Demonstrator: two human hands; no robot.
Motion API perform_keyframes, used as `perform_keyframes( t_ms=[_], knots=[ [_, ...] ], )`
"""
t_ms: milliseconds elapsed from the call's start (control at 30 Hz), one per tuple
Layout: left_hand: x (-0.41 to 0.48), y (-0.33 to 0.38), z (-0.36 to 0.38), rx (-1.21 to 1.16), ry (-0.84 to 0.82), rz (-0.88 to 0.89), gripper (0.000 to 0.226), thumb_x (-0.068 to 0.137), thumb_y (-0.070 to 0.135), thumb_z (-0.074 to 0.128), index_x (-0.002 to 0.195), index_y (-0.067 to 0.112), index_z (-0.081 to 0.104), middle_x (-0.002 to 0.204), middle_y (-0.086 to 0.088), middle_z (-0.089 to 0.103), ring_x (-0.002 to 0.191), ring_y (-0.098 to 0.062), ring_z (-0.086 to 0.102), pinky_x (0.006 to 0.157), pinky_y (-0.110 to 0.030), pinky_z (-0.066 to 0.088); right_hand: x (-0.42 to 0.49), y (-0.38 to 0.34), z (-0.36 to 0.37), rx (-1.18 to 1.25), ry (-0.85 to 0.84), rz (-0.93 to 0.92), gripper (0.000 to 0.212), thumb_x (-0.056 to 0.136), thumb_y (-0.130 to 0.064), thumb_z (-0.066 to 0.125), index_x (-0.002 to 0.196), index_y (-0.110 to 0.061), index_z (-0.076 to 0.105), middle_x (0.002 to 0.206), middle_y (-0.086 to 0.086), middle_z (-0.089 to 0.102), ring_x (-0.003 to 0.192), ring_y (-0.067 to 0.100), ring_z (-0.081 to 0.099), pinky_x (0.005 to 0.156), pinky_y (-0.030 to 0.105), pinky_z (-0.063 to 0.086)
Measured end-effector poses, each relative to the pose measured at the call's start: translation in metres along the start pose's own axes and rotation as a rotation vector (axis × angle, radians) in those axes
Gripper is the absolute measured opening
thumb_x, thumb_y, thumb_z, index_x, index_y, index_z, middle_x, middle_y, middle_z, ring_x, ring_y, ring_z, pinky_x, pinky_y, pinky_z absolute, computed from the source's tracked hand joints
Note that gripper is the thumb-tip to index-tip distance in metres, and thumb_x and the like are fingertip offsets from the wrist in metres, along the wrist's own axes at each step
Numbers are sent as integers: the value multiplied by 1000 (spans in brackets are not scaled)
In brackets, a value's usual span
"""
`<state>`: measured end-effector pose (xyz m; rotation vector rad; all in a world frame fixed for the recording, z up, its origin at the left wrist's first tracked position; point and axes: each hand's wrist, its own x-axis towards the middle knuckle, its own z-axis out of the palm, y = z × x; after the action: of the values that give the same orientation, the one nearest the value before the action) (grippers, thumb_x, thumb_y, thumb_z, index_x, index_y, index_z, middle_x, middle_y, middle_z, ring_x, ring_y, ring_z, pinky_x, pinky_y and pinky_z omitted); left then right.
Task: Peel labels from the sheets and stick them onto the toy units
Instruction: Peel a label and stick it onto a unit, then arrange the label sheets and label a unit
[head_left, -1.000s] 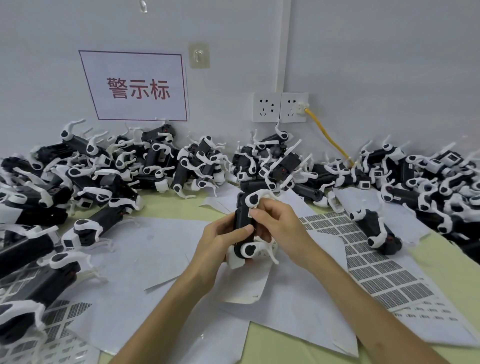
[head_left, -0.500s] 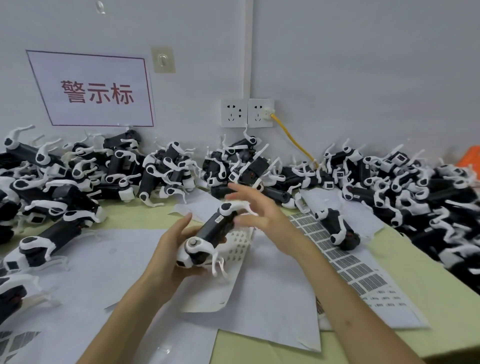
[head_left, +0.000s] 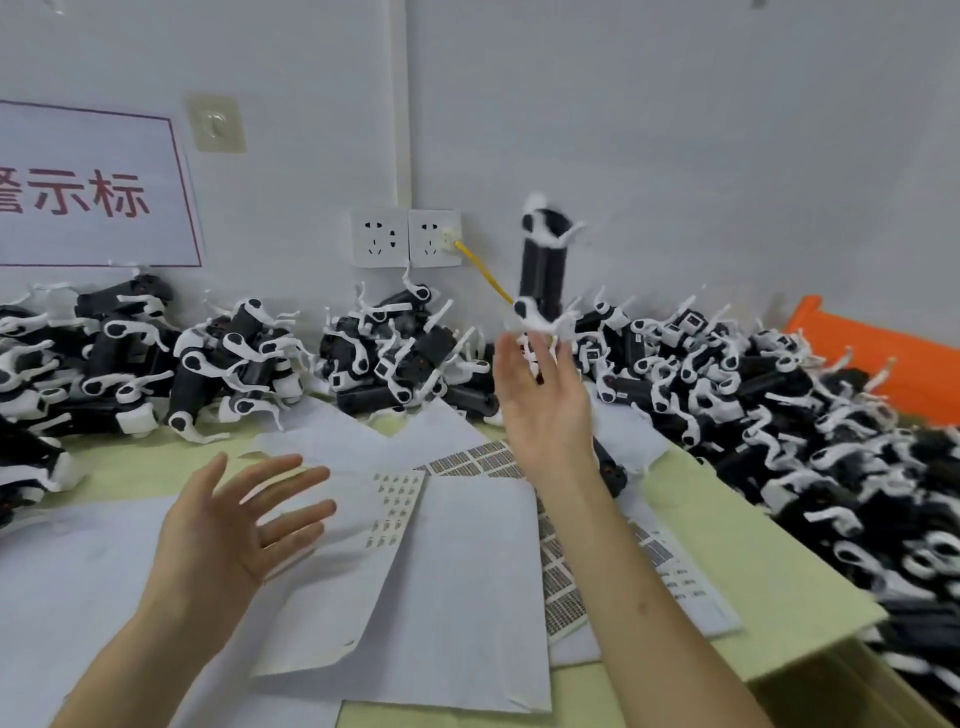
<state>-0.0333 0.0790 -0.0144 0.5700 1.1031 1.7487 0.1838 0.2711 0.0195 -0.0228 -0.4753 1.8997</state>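
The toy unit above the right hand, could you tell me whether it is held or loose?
Loose: the toy unit stands on end, blurred, just above the right hand, which is spread open, holding nothing.

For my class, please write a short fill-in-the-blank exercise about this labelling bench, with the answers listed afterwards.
1. Above the open right hand is a blurred toy unit with a black body and ____ limbs.
2. The left hand, fingers spread, holds ____.
3. The cable plugged into the wall socket is ____.

Answers: white; nothing; yellow
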Motion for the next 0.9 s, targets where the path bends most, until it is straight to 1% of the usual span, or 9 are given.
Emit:
perform_keyframes(
  t_ms=[67,200,267,333,433,500,600,767,900],
  knots=[
    [0,-1,3,11,9,-3,54,106,50,35,118,10,68,117,-15,77,88,-37,78,65,-39,66,3,-8,-5,-41,20,-4,44,104,-37,57,135,-6,56,122,21,67,104,34,72,88,41,59],
    [0,-4,5,90,20,20,50,108,44,35,117,8,68,113,-16,77,81,-35,78,61,-36,65,5,14,-7,-510,200,39,21,101,-25,58,114,-16,71,100,6,75,75,18,72,72,29,54],
    [1,-7,3,178,50,42,46,109,40,35,115,9,69,111,-14,78,77,-31,77,66,-40,63,0,31,-8,-870,217,-23,17,98,-15,58,102,-19,74,91,4,75,64,14,68,63,24,50],
    [2,-8,3,276,109,51,41,108,37,39,111,11,70,107,-11,79,74,-28,76,75,-42,58,-5,45,-13,-1294,101,-141,21,96,-11,56,100,-22,74,91,-1,74,63,9,67,61,22,49],
    [0,-8,9,423,185,109,29,104,27,48,102,11,73,98,-8,79,71,-26,75,67,-35,56,-11,62,-17,-1680,-212,-173,22,95,-17,63,104,-35,72,102,-14,69,83,2,65,72,23,52],
    [-3,-11,13,549,181,225,25,105,20,50,95,13,72,94,-6,78,68,-23,73,59,-28,54,-15,71,-19,-1809,-448,-4,22,91,-25,72,109,-37,72,114,-16,65,102,-1,61,85,23,48],
    [-8,-15,14,859,181,474,24,101,15,57,84,25,70,84,10,74,71,-13,70,57,-19,49,-24,79,-21,-1962,-693,262,35,82,-34,80,115,-38,72,126,-17,57,119,4,56,104,32,46],
    [-21,-3,22,1199,252,771,16,98,22,58,94,27,72,92,17,72,85,-3,64,71,-28,50,-26,80,-22,-2033,-737,263,35,91,-25,74,121,-42,70,149,-16,49,136,7,47,114,32,37],
    [-40,26,17,1430,278,757,16,99,35,59,107,32,72,116,17,70,112,-9,59,96,-31,39,-24,84,-28,-2103,-724,237,36,103,-26,61,133,-47,62,162,-12,35,150,10,31,123,42,27]
  ],
)
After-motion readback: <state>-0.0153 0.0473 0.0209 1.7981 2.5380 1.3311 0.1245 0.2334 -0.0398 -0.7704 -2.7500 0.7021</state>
